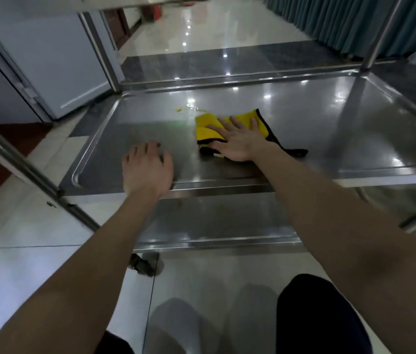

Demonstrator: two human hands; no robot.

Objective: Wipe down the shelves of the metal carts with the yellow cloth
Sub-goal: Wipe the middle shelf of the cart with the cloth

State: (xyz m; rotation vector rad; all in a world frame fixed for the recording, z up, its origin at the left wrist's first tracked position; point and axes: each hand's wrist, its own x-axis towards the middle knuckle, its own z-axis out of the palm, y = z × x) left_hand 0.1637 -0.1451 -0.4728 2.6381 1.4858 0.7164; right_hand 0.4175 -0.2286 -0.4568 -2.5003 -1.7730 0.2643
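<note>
The right hand point(237, 139) lies flat on the yellow cloth point(206, 126), fingers straight and slightly spread, palm pressing it down onto the middle shelf point(329, 129) of the metal cart. The cloth is folded, has a black edge, and sits near the middle of the shelf; one black corner trails out to the right of the wrist. Just beyond the cloth, towards the far rim, a few yellowish drops point(186, 108) lie on the steel. The left hand point(146, 167) rests on the same shelf near its front rim, well to the left of the cloth and apart from it, with fingers loosely bent, fingertips on the metal and nothing in its hold. Below is the lower shelf point(214, 221), and under its front left corner a dark caster point(141, 264) stands on the pale tiled floor point(35, 251). An upright post point(107, 52) rises at the far left corner of the cart. A blue-green curtain point(342, 19) hangs at the upper right. A knee in dark trousers point(316, 315) shows at the bottom.
</note>
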